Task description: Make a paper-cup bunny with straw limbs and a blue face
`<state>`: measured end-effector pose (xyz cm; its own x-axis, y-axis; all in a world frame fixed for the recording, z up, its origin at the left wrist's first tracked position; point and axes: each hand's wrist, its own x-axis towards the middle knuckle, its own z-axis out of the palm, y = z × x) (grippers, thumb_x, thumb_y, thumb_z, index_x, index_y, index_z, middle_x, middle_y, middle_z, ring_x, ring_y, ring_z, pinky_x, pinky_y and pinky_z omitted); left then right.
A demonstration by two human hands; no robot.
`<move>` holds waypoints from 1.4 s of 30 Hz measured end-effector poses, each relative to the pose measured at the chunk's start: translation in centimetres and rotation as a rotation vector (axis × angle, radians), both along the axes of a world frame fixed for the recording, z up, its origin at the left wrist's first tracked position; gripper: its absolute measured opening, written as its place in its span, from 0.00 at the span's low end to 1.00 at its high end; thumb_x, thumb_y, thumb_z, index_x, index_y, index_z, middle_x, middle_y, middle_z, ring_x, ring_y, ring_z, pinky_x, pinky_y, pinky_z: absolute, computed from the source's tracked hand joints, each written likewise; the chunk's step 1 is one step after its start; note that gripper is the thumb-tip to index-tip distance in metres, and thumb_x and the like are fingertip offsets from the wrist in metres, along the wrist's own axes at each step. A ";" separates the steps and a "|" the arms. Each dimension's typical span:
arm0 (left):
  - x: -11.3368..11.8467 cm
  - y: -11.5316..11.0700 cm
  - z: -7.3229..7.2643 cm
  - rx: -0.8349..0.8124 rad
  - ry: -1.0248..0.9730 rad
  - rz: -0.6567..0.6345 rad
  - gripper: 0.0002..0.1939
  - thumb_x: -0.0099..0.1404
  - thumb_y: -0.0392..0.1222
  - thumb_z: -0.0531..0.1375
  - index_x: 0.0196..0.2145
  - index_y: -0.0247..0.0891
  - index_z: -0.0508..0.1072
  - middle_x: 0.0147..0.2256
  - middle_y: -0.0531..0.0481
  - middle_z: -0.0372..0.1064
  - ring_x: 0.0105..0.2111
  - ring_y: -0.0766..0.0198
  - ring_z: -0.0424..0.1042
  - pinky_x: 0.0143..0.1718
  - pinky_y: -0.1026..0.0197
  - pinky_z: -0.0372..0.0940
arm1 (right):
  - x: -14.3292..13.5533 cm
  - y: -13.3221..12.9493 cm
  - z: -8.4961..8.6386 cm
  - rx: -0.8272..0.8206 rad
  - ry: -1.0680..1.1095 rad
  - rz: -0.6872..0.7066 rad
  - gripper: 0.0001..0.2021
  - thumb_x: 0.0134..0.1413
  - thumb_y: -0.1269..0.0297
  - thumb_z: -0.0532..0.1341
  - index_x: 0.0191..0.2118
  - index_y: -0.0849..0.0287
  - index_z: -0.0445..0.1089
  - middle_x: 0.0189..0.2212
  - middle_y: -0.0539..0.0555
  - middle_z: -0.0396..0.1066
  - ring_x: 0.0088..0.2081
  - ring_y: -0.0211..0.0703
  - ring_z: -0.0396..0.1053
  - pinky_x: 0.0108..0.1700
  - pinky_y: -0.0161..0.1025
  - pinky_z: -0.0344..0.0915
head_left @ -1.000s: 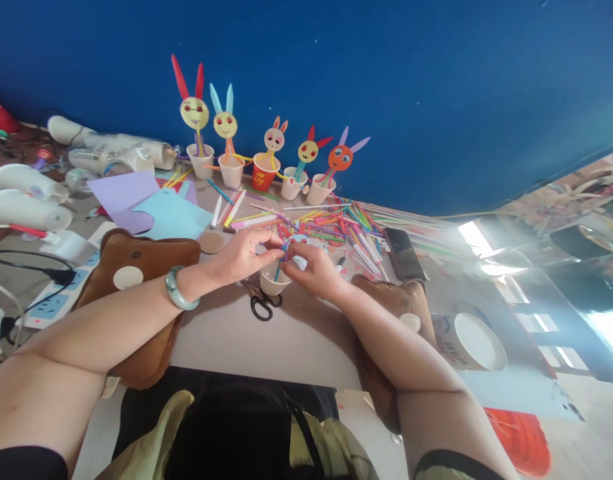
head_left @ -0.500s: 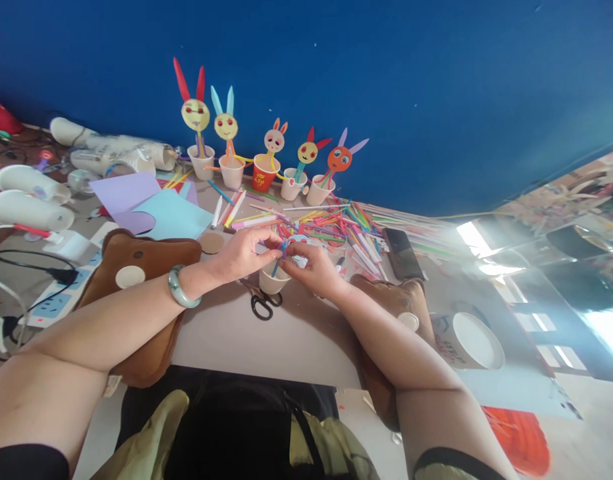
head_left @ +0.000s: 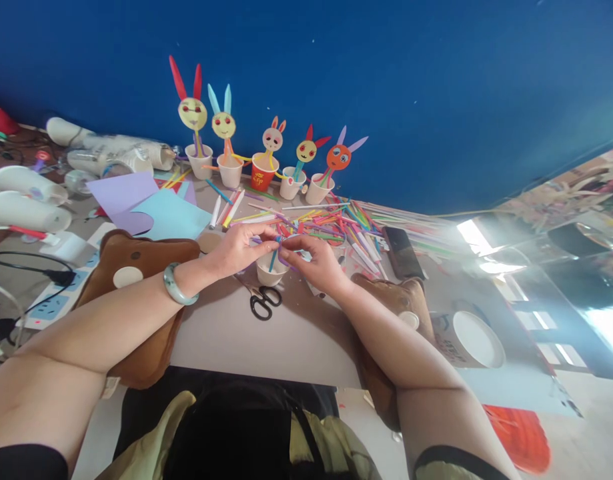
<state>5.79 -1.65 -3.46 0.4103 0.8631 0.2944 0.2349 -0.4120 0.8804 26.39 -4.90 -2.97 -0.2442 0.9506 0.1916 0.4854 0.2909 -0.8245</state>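
Note:
Over a white paper cup (head_left: 271, 275), both hands meet with fingertips almost touching. My left hand (head_left: 240, 249) is closed in a pinch at the top of a blue pipe cleaner (head_left: 273, 261) that stands in the cup. My right hand (head_left: 314, 263) pinches a purple pipe cleaner (head_left: 280, 245) beside the blue one. A pale blue paper piece shows partly behind my right fingers, which hide most of it. Black-handled scissors (head_left: 266, 303) lie just in front of the cup, blades partly behind it.
Several rabbit-faced figures in cups, one cup red (head_left: 265, 172), line the blue wall. Loose pipe cleaners (head_left: 331, 223) and markers spread behind my hands. Brown cushions (head_left: 151, 257) lie under both forearms. A phone (head_left: 403, 253) is at right, a power strip (head_left: 61, 293) at left.
My fingertips have shifted slightly apart at the pipe cleaners, and more of the blue one shows above the cup. The pale blue paper piece is now more hidden behind my right hand.

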 end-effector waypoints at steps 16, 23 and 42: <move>-1.2 2.2 -0.1 -0.060 -0.016 0.083 0.20 0.63 0.53 0.64 0.43 0.35 0.81 0.43 0.43 0.80 0.44 0.56 0.77 0.42 0.59 0.70 | 0.9 1.5 -1.5 -0.122 0.182 -0.017 0.24 0.42 0.52 0.75 0.45 0.59 0.75 0.40 0.58 0.81 0.42 0.49 0.78 0.46 0.46 0.75; -1.6 2.5 -0.5 -0.116 0.045 -0.053 0.45 0.50 0.62 0.72 0.59 0.33 0.71 0.57 0.37 0.72 0.56 0.48 0.71 0.57 0.53 0.67 | 0.8 1.5 -1.7 -0.091 0.070 -0.035 0.10 0.52 0.59 0.67 0.37 0.59 0.79 0.33 0.54 0.81 0.34 0.45 0.77 0.40 0.42 0.72; -1.3 2.0 -0.4 -0.149 -0.009 -0.106 0.37 0.51 0.54 0.73 0.55 0.34 0.71 0.53 0.38 0.73 0.52 0.49 0.74 0.52 0.51 0.69 | 0.8 1.9 -2.2 -0.081 0.304 -0.168 0.11 0.47 0.55 0.70 0.35 0.57 0.78 0.33 0.53 0.79 0.37 0.45 0.76 0.43 0.44 0.73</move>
<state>4.46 0.38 -3.87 0.4992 0.8496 0.1703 0.1891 -0.2986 0.9355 27.16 -3.03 -5.20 -0.0262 0.9877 0.1539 0.2501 0.1556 -0.9556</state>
